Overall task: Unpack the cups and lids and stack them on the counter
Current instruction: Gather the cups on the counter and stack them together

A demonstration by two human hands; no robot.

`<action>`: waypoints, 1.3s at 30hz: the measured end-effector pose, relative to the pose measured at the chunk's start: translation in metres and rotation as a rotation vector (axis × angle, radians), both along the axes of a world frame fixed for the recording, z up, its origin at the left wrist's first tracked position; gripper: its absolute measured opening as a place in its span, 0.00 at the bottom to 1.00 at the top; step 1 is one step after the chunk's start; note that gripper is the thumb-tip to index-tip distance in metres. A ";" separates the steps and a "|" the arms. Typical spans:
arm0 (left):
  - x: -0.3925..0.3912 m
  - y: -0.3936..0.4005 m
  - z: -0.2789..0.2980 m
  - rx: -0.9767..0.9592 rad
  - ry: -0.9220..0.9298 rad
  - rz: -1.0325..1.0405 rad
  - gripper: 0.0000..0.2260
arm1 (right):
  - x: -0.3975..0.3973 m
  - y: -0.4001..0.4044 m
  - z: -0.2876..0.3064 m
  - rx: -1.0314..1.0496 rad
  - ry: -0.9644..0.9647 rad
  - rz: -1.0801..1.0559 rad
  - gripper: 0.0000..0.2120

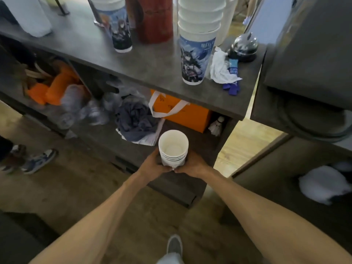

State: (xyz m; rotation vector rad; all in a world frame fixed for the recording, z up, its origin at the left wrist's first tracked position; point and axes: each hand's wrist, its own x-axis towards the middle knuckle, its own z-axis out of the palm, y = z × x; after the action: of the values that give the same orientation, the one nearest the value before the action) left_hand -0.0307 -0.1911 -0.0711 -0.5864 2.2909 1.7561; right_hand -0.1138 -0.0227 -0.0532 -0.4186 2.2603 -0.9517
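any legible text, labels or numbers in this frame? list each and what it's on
Nothing reads cleanly.
Printed cup at the bottom of the right stack: pale characters near its top, too blurred to quote.
Printed cup at the bottom of the left stack: artwork only, no text I can make out.
Orange box on the shelf: dark handwritten marks, illegible.
Blue wrapper on the counter: white print, too small.
Held cup stack: plain white inside.

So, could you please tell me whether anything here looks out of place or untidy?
The counter holds neat upright cup stacks, but a crumpled white cloth lies beside the call bell. On the shelf below, a bunched grey cloth and clear plastic look jumbled.
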 end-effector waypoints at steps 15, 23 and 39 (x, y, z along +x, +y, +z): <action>0.042 0.206 0.128 -0.182 0.182 -0.389 0.37 | 0.090 0.238 0.125 -0.208 0.132 -0.143 0.38; 0.057 0.469 0.184 -0.200 0.393 -0.589 0.28 | 0.160 0.504 0.191 -0.228 0.232 -0.444 0.45; 0.007 0.996 0.251 -0.048 0.579 -1.176 0.30 | 0.227 0.990 0.267 -0.054 0.433 -0.989 0.44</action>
State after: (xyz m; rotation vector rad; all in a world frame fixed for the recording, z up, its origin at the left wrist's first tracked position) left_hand -0.0237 0.8053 0.1803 1.1915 2.1408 1.2738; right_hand 0.1133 0.9669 0.2134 0.6125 2.8739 -1.4910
